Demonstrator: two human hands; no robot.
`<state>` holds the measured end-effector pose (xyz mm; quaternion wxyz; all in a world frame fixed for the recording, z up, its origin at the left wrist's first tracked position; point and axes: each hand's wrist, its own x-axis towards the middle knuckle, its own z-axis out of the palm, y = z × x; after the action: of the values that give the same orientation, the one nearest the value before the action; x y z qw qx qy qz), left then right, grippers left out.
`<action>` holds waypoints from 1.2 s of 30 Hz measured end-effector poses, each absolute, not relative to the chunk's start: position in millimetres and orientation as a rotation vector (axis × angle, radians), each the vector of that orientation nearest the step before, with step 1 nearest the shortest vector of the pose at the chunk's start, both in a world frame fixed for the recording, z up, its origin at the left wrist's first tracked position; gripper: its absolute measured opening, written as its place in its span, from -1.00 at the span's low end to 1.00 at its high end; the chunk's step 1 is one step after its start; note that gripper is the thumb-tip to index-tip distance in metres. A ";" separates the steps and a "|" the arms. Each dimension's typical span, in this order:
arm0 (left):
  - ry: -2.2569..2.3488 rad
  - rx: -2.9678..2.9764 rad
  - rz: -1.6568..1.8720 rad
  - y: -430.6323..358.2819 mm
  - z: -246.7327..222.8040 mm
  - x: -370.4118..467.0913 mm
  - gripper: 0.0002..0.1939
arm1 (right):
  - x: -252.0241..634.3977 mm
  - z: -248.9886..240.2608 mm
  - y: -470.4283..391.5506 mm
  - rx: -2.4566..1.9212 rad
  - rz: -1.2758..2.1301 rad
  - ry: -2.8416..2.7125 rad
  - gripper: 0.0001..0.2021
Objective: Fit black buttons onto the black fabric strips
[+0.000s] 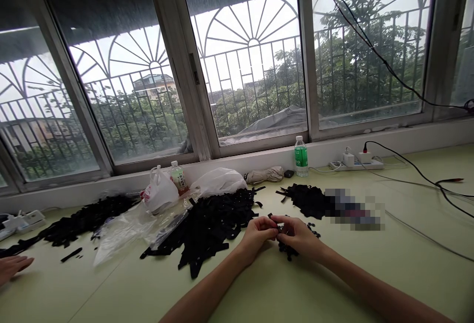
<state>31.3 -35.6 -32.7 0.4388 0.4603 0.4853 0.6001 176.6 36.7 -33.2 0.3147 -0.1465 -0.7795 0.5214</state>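
Close together over the table, my left hand (257, 234) and my right hand (299, 236) meet fingertip to fingertip. Both are closed in a pinch on a small black strip (270, 215), whose end pokes up between them. Most of the strip is hidden by the fingers. Under and behind my right hand lie small dark round pieces (288, 252), too small to name. To the left of my hands spreads a large heap of black strips (217, 217) dotted with tiny light spots. Beyond my right hand is a smaller black heap (305, 199).
Another person's hand (15, 267) rests at the left edge, near a third black heap (89, 219). Clear plastic bags (122, 231), a white bag (161, 192) and a green-labelled bottle (301, 157) stand along the yellow-green table (418, 273). Cables trail from a power strip (355, 164).
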 end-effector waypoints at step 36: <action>1.197 1.091 1.565 -31.0 -38.5 27.2 -0.71 | 188.6 -37.6 62.4 -0.489 0.647 -2.421 -0.70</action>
<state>27.2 -31.0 -38.5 0.4305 0.4372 0.4797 0.6272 188.6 62.4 -37.6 0.2901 -0.1833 -0.9074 0.2427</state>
